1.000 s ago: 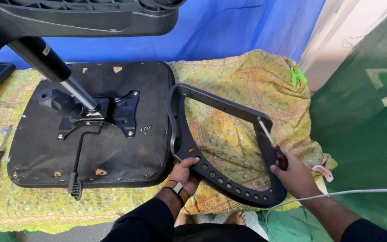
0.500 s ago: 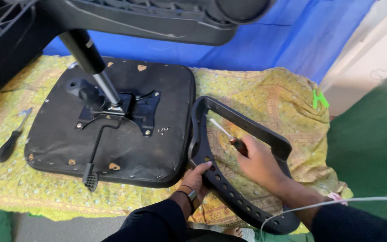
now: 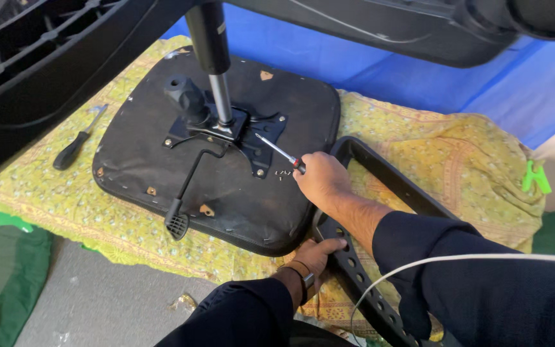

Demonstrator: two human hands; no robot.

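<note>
Two screwdrivers: one gripped by the right hand (image 3: 320, 180) over the upturned seat base (image 3: 226, 160), one (image 3: 75, 144) on the yellow cloth (image 3: 457, 160). Left hand (image 3: 319, 254) clasps the single black armrest frame (image 3: 367, 283).

A slim screwdriver (image 3: 279, 153) with a silver shaft and red-black handle slants over the upturned black seat pad, tip near the metal mounting plate, while the black perforated frame (image 3: 361, 273) lies beside it on yellow cloth.
</note>
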